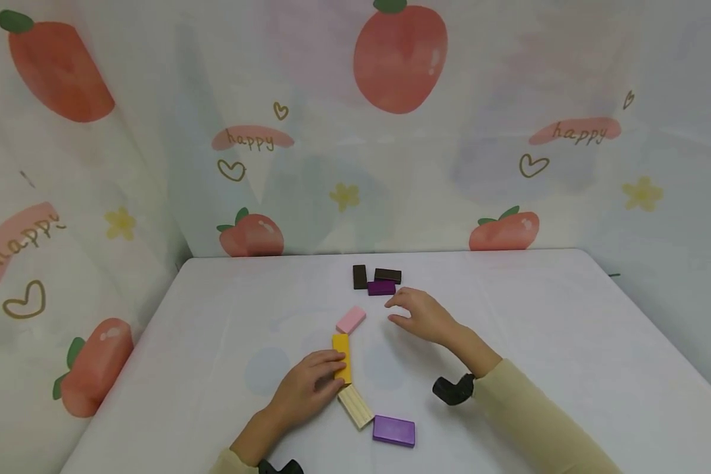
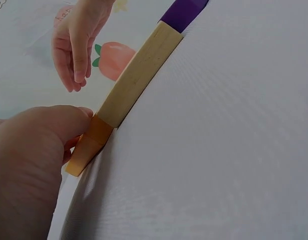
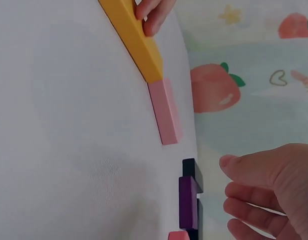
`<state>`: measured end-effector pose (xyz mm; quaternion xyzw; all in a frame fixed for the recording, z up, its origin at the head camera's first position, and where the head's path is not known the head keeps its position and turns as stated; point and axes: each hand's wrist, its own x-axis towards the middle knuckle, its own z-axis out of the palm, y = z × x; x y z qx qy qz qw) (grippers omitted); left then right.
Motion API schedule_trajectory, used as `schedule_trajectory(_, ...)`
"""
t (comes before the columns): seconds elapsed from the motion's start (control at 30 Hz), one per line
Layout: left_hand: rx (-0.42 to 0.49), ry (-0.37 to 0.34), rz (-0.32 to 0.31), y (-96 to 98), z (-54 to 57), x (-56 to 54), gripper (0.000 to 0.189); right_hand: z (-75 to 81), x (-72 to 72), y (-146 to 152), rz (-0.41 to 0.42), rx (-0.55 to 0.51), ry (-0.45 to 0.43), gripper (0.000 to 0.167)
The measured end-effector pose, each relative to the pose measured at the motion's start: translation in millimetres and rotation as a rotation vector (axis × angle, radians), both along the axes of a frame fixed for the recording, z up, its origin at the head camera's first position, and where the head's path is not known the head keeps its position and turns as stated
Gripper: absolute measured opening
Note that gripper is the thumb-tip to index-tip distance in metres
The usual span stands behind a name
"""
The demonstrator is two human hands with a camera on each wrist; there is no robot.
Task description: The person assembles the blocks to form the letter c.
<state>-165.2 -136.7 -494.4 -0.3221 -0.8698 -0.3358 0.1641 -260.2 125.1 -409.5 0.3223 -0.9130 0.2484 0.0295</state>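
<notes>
A: Which block is the left hand on?

B: The one yellow block. It lies just under and to the right of that hand, whose relaxed fingers rest against it from the left without wrapping round it.

A: And the right hand?

B: Released, thumb and fingers apart, raised above the table, just on its own side of the one dark purple block.

A: What lies between the hands?

B: One pink block, beyond the left fingertips and left of the right hand. Its near end meets the yellow one.

A: Anything nearer the person?

B: Yes, one ridged natural-wood block, touching the yellow block by the left thumb, then one light purple block, to the right of the left hand and nearer than both hands.

A: And past the right fingertips?

B: Two black blocks, one upright to the view, one crosswise, close about the dark purple one. The right wrist view also shows one coral piece, cut off by the edge.
</notes>
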Motion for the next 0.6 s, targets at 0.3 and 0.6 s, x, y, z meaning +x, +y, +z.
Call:
schedule_trajectory(0.3,0.008,0.018,-0.005,0.5,-2.2,-0.8,0.027,-9.7,-27.9,-1.2,-0.023,-0.045,-0.003,0.022)
schedule_trajectory(0.6,0.004,0.031,-0.008,0.3,-0.7,-0.8,0.027,-12.4,-50.3,-13.2,-0.031,0.000,0.073,0.020)
